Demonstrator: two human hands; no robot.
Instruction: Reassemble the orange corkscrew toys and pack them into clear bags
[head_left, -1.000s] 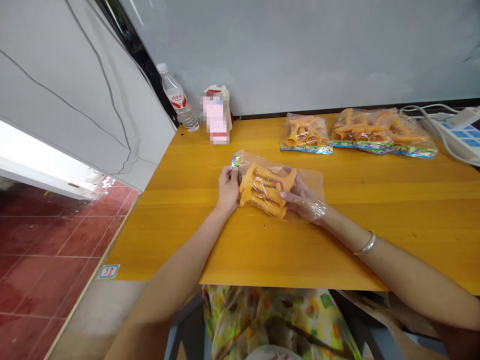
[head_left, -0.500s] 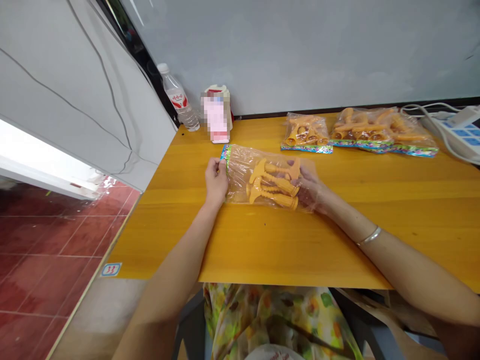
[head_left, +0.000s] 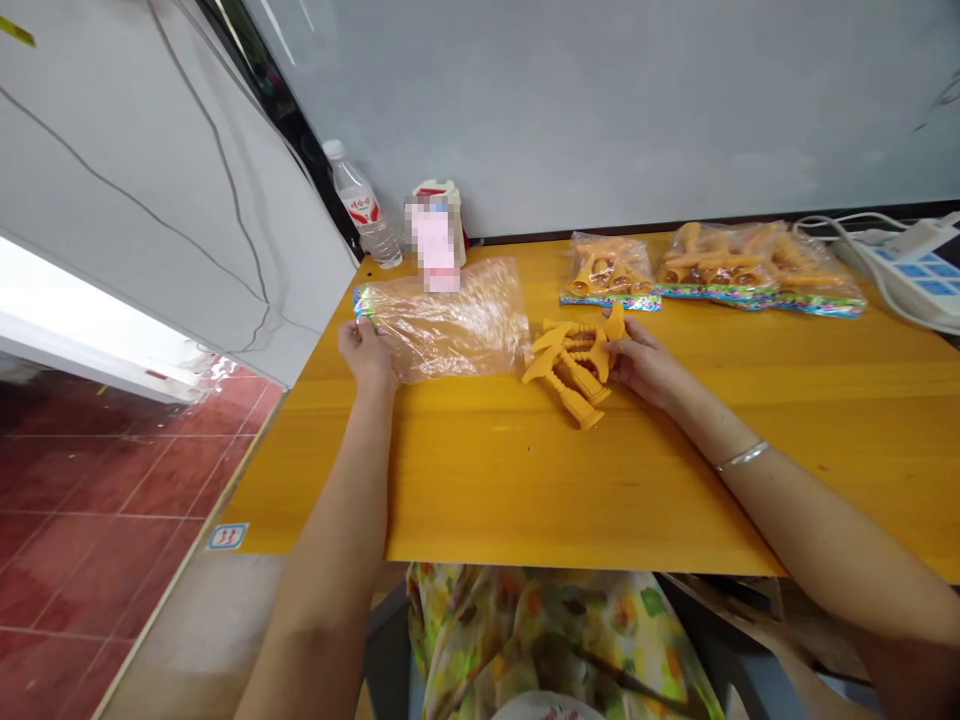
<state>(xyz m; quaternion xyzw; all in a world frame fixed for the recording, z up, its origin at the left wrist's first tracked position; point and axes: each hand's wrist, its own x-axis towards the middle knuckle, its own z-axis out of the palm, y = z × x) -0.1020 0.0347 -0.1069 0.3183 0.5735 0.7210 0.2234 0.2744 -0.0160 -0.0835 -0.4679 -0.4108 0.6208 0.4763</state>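
Observation:
My left hand [head_left: 367, 358] is closed on the coloured header end of a clear plastic bag [head_left: 454, 320], which lies flattened across the table. Just right of the bag's other end rests a loose cluster of yellow-orange toy hammers [head_left: 574, 375] with twisted necks and ribbed handles. My right hand [head_left: 639, 362] grips one toy hammer by its head at the right side of the cluster. Part of that hammer is hidden behind the fingers and the other hammers.
Sealed bags of orange plastic pieces [head_left: 609, 270] stand at the back right, beside a white power strip [head_left: 919, 270] with cables. A water bottle [head_left: 365, 208] and a partly blurred pink-and-white object [head_left: 435, 235] stand at the back left of the wooden table [head_left: 480, 490].
The toy hammers, inside the bag before, now lie outside it on the right. My left hand has pulled the bag leftward, and my right hand is out of the bag with a hammer.

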